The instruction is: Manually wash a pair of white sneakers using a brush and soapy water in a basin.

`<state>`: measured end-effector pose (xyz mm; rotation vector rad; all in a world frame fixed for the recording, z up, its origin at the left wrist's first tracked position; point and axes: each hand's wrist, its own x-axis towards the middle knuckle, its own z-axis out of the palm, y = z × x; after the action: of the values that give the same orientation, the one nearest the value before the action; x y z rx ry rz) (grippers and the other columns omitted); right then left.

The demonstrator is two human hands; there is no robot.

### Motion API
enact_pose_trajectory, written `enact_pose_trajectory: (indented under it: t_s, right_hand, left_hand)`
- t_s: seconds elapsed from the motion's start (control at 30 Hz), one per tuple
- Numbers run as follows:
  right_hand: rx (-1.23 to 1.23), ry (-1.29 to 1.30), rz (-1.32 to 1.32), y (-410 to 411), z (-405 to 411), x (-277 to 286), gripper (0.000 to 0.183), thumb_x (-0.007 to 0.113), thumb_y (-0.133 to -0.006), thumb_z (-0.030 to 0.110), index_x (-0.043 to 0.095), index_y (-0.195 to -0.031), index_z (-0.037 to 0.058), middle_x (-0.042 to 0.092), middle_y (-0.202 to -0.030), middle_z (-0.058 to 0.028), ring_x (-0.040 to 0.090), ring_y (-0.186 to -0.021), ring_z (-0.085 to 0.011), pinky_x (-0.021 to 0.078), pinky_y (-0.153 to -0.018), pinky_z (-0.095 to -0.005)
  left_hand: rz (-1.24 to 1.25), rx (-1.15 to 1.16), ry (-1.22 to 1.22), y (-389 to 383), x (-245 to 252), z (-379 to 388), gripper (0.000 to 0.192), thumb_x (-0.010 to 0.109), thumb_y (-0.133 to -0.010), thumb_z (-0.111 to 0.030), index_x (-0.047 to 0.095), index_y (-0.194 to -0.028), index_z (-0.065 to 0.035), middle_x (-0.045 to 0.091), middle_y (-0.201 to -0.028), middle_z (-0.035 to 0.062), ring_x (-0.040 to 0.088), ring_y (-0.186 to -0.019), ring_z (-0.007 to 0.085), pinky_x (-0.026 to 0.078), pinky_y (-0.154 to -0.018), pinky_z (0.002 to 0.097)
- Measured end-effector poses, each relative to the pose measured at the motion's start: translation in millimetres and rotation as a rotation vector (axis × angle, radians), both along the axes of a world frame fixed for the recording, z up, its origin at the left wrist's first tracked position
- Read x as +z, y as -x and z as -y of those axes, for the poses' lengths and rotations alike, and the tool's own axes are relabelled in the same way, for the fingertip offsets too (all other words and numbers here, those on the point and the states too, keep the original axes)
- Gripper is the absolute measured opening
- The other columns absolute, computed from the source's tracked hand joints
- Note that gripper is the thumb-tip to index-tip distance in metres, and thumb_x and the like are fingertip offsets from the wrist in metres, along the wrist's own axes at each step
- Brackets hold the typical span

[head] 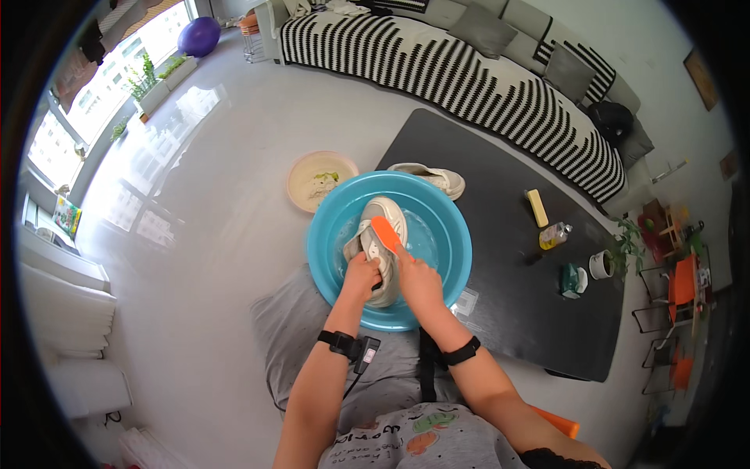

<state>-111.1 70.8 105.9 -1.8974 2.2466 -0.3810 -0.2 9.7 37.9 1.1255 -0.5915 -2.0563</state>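
Observation:
My left hand (360, 277) grips a white shoe (387, 210) by its opening, holding it over a blue plastic basin (462, 252). Shallow, slightly sudsy water (423, 234) shows inside the basin. In my right hand (420, 282) is an orange-backed brush (384, 232), its index finger stretched along the back. The brush lies against the shoe's upper, and its bristles are hidden underneath. Just beyond the basin's far rim, a second white shoe (450, 180) rests on a dark low table (504, 316).
A pale round bowl (296, 184) with greenery inside stands beyond the basin's left side. On the table's right are a yellow bar-shaped block (537, 208), a bottle of yellow liquid (554, 235), a tissue pack (572, 280) and a potted plant (601, 265). A sofa (457, 70) runs behind.

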Motion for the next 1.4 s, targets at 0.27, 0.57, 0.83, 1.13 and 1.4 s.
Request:
enact_pose_trajectory:
  t_s: [0.27, 0.57, 0.83, 1.13, 1.4]
  right_hand:
    - [0.065, -0.15, -0.088, -19, -36, 19, 0.044, 0.046, -0.083, 0.011, 0.041, -0.127, 0.0113, 0.058, -0.073, -0.0193, 0.061, -0.058, -0.0347, 0.0507, -0.05, -0.0403]
    - [-0.216, 0.008, -0.106, 30, -7, -12, 0.037, 0.047, -0.087, 0.017, 0.044, -0.123, 0.0086, 0.059, -0.074, -0.0191, 0.062, -0.062, -0.0338, 0.0514, -0.052, -0.0403]
    - [-0.124, -0.145, 0.041, 31, -17, -13, 0.032, 0.049, -0.086, 0.015, 0.048, -0.116, 0.0056, 0.06, -0.071, -0.02, 0.06, -0.065, -0.0372, 0.0495, -0.057, -0.0444]
    - [-0.09, -0.083, 0.065, 11, -26, -1, 0.041, 0.049, -0.086, 0.018, 0.04, -0.127, 0.0125, 0.058, -0.069, -0.021, 0.059, -0.059, -0.0373, 0.0481, -0.051, -0.0463]
    - [-0.121, 0.043, 0.232, 16, -3, -6, 0.036, 0.047, -0.087, 0.014, 0.045, -0.122, 0.0081, 0.058, -0.068, -0.022, 0.059, -0.064, -0.0379, 0.0461, -0.057, -0.046]
  left_hand:
    - [0.052, 0.024, -0.048, -7, -11, -3, 0.027, 0.045, -0.087, -0.002, 0.045, -0.113, 0.0016, 0.055, -0.101, 0.0121, 0.059, -0.084, 0.0221, 0.05, -0.072, 0.0337]
    - [0.08, 0.063, 0.005, -7, -5, -2, 0.024, 0.049, -0.087, -0.005, 0.047, -0.109, 0.003, 0.056, -0.099, 0.01, 0.059, -0.086, 0.0185, 0.05, -0.075, 0.031]
    - [0.253, 0.183, 0.006, 2, -20, 4, 0.028, 0.045, -0.083, -0.002, 0.044, -0.107, 0.0112, 0.055, -0.094, 0.0162, 0.058, -0.081, 0.0209, 0.051, -0.063, 0.031]
    - [0.227, 0.265, -0.083, 15, -10, 6, 0.029, 0.044, -0.082, -0.003, 0.044, -0.109, 0.0079, 0.054, -0.091, 0.0148, 0.054, -0.063, 0.0174, 0.041, -0.044, 0.0267]
    - [0.142, 0.268, -0.186, 3, -17, 15, 0.043, 0.036, -0.08, 0.005, 0.036, -0.123, 0.0015, 0.05, -0.107, 0.0179, 0.057, -0.087, 0.0261, 0.052, -0.066, 0.034]
